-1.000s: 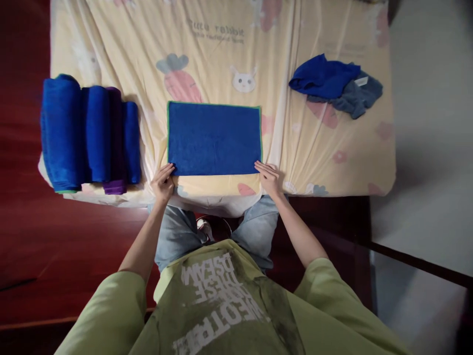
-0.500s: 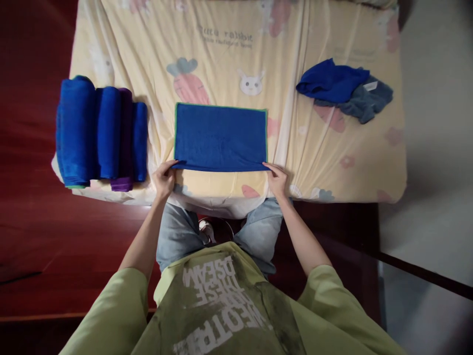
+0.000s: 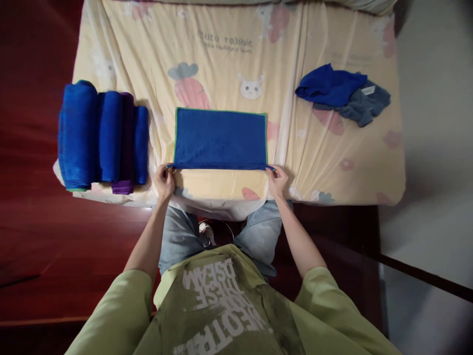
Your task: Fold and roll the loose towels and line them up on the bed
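A blue towel (image 3: 220, 138) with green edging lies spread on the bed in front of me. Its near edge is turned over into a narrow strip that runs straight between my hands. My left hand (image 3: 164, 181) pinches the near left corner of this strip. At the near right corner, my right hand (image 3: 277, 181) pinches the other end. Both corners stick out slightly past the towel's sides.
Several rolled towels (image 3: 110, 138), blue and purple, stand side by side at the bed's left. Crumpled blue cloth (image 3: 332, 85) and grey-blue cloth (image 3: 369, 103) lie at the right. The bed (image 3: 343, 182) has a yellow patterned sheet, its front edge against my legs.
The near edge has gone from a loose, slightly sagging fold to a tighter, straighter strip. Both hands have shifted to grip its ends. My view has tilted slightly.
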Demonstrator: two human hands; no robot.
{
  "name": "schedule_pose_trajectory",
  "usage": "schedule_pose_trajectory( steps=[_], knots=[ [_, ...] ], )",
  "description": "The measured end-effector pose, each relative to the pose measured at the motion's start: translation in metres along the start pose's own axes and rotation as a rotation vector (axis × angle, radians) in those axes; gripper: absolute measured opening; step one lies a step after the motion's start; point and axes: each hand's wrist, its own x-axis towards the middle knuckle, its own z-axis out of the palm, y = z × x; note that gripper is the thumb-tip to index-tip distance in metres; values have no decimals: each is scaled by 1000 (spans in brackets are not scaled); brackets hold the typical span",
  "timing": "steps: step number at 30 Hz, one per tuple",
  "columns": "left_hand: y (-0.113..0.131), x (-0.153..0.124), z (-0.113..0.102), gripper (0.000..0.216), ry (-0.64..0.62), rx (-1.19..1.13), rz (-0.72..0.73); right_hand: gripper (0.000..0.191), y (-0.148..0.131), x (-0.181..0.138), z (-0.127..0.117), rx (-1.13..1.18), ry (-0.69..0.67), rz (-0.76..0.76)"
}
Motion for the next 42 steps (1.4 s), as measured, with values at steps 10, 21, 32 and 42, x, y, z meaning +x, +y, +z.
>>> schedule_pose_trajectory(
  steps=[10, 21, 32, 42],
  knots=[
    [3, -4, 1, 38, 83, 39, -23, 38, 4, -4, 3, -33, 91, -7],
    [3, -12, 7, 42, 121, 77, -72, 47, 9, -5, 5, 0, 55, -5],
    [1, -11, 12, 44, 130, 77, -73, 51, 8, -1, 8, 25, 18, -16],
    [16, -6, 14, 42, 74, 102, -103, 56, 5, 3, 11, 11, -3, -30]
  ],
)
